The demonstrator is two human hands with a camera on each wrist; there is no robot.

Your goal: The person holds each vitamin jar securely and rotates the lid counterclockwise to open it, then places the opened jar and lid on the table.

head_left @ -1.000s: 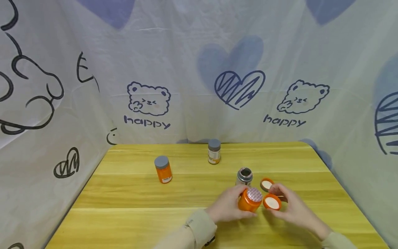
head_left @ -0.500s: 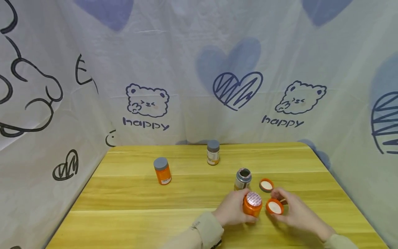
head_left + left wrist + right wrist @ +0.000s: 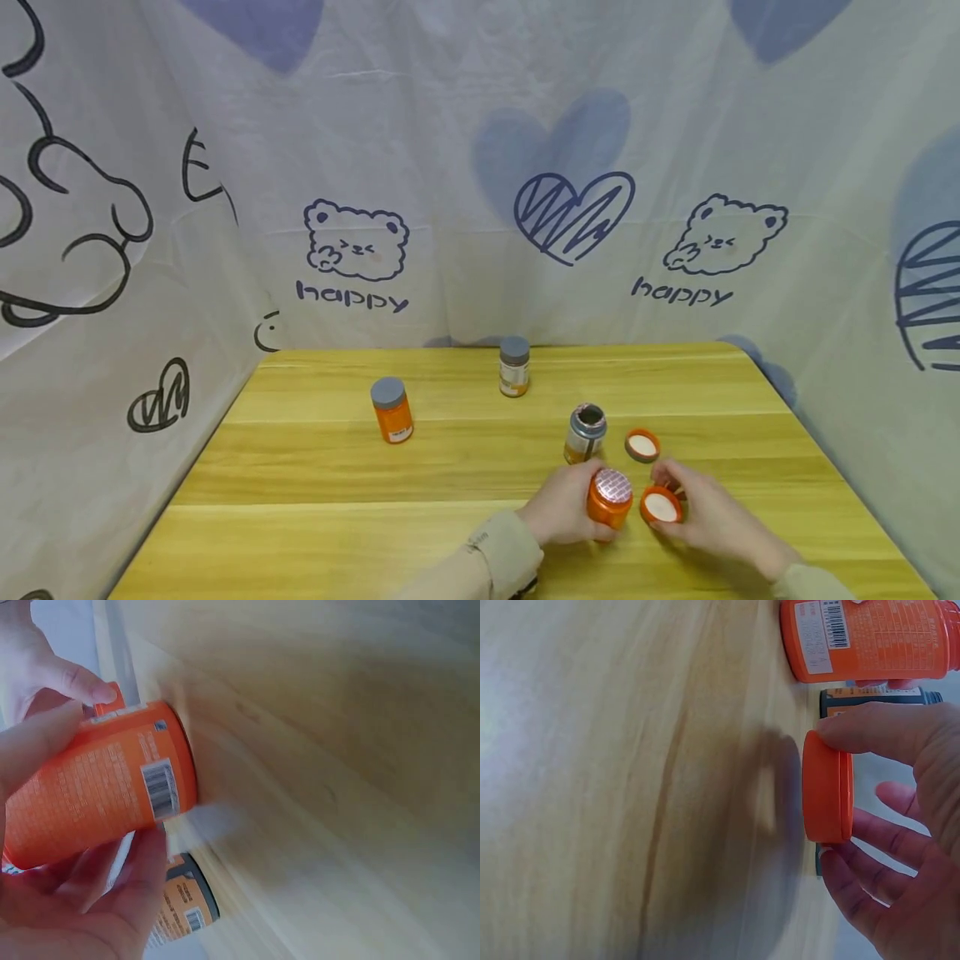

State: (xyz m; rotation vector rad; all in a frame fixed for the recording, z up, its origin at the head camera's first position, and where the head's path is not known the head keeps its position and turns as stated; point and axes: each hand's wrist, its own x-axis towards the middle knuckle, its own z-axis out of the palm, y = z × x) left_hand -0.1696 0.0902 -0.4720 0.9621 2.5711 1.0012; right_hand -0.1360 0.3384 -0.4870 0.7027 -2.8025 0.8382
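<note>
My left hand (image 3: 564,507) grips an orange bottle (image 3: 609,510) by its sides; its lid is off and a silvery, brick-patterned foil seal covers the mouth. In the left wrist view, a barcode shows on the bottle near its base, which is close over the wood. My right hand (image 3: 708,512) pinches an orange lid (image 3: 826,787) between thumb and fingers, with its white inner liner facing up in the head view. Behind the orange bottle stands a grey bottle (image 3: 586,437) with an uncovered, dark mouth. A second lid (image 3: 642,446) lies liner-up to its right.
Farther back on the wooden table (image 3: 300,475) stand an orange bottle with a grey lid (image 3: 392,410) and a pale-labelled bottle with a grey lid (image 3: 514,367). A printed cloth (image 3: 450,167) hangs behind and at both sides.
Both hands have drawn slightly nearer to me with the orange bottle and the lid, and more of the grey bottle shows. The lid has moved a little apart from the bottle.
</note>
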